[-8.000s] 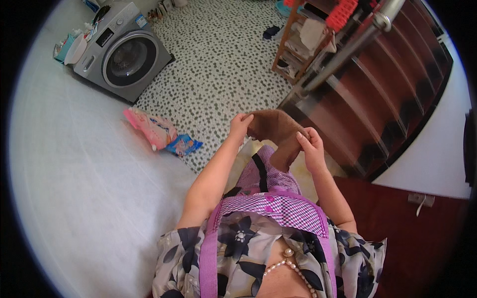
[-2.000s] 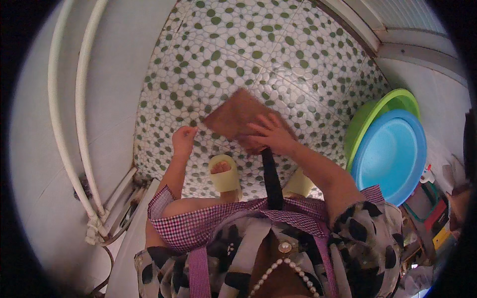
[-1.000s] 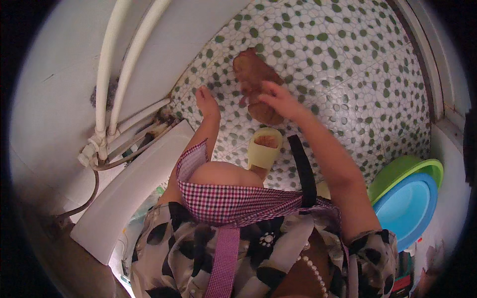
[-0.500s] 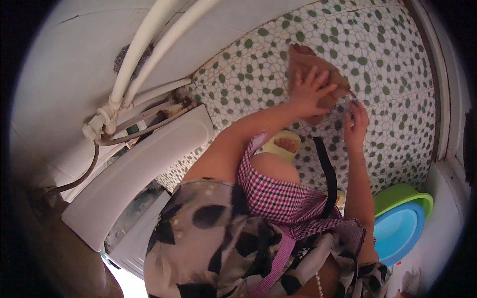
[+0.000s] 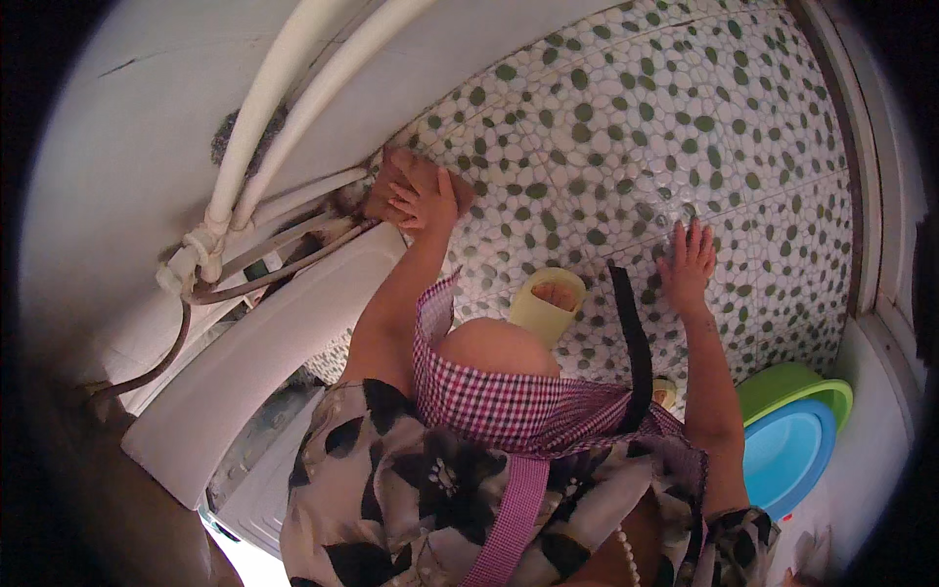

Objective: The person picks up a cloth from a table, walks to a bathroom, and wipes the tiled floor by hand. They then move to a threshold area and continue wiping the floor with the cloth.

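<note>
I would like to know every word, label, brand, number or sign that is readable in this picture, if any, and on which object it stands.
No text can be read.
Brown cloth under the left hand: none visible.
Blue basin, green basin: none visible.
Small red patch by the blue basin: too small to tell.

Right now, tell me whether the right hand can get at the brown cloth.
Probably yes: the right hand appears empty, and nothing visible blocks the pebble-patterned floor between. The left hand covers part of the brown cloth, but its edge toward the right hand lies uncovered.
</note>
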`<state>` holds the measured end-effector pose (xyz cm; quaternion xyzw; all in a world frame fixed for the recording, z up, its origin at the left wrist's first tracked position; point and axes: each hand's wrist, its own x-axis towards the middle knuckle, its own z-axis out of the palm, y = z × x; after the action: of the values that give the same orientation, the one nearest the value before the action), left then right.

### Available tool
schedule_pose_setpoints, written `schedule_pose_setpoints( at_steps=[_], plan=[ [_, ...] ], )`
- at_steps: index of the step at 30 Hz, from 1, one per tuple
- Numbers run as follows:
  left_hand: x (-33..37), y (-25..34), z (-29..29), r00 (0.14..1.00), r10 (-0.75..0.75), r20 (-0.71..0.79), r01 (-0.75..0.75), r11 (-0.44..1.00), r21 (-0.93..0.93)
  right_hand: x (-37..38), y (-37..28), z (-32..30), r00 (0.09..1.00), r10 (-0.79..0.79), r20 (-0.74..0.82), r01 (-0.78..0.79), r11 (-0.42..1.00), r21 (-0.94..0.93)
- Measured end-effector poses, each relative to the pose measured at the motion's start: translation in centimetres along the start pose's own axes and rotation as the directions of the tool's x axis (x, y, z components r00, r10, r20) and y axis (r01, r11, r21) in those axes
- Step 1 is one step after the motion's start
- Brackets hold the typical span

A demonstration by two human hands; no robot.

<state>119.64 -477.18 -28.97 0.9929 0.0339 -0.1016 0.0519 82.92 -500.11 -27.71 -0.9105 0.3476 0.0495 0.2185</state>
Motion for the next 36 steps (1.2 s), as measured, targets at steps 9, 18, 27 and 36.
schedule_pose_setpoints(
  at_steps=[9, 18, 27, 36],
  plan=[
    [-2.2, 17.9, 0.5, 0.994, 0.108, -0.029, -0.111, 0.985, -0.130, 0.2, -0.3, -0.9, 0.995, 0.005, 0.101, 0.001, 0.998, -0.059],
    [-10.2, 25.6, -1.3, 0.286, 0.834, 0.472, -0.527, 0.548, -0.649, 1.2, -0.1, -2.9, 0.985, -0.110, -0.134, 0.146, 0.942, 0.302],
    [-12.0, 11.5, -0.4, 0.180, 0.578, 0.796, 0.054, 0.802, -0.595, 3.6, -8.4, -1.0, 0.961, -0.256, -0.108, 0.261, 0.965, 0.037],
    [-12.4, 17.0, 2.0, 0.171, 0.895, 0.413, -0.639, 0.420, -0.645, -17.7, -1.2, 3.3, 0.854, 0.494, -0.162, -0.511, 0.854, -0.092]
  ],
)
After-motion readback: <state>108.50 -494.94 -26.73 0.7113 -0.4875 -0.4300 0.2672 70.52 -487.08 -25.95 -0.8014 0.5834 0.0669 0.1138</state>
